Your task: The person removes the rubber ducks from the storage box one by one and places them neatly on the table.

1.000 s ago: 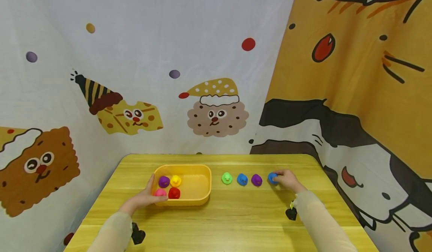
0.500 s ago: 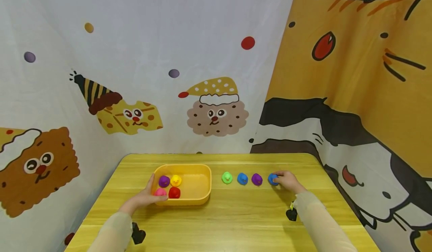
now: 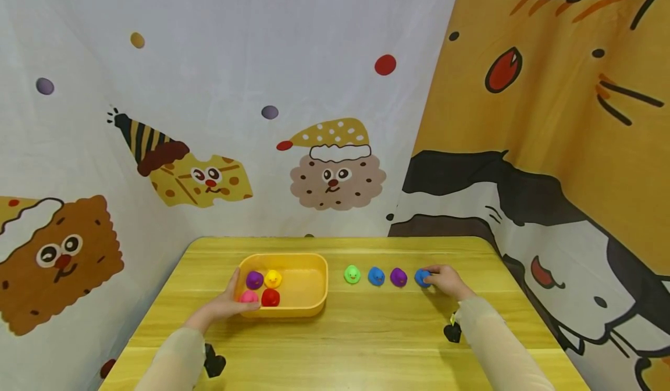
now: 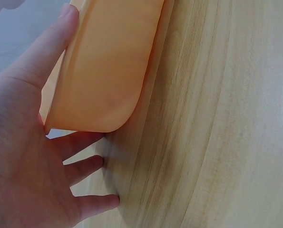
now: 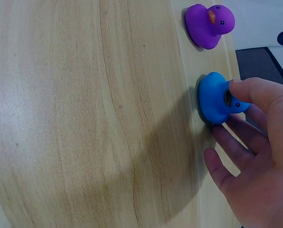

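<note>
My left hand (image 3: 225,304) grips the left end of a yellow plastic tub (image 3: 298,313). In the left wrist view the thumb (image 4: 55,38) lies over the tub's rim, with the other fingers spread round its corner. Inside the tub sit a purple duck (image 3: 255,280), a yellow duck (image 3: 273,278), a pink duck (image 3: 248,297) and a red duck (image 3: 270,298). At the right end of a row, my right hand (image 3: 447,281) pinches a blue rubber duck (image 5: 211,99) by its head; the duck's base is right at the tabletop.
The row continues leftward with a purple duck (image 3: 398,277), another blue duck (image 3: 376,276) and a green duck (image 3: 352,274), between the tub and my right hand. All stand on a wooden table (image 3: 340,350). A cartoon-printed cloth (image 3: 335,59) hangs behind the table.
</note>
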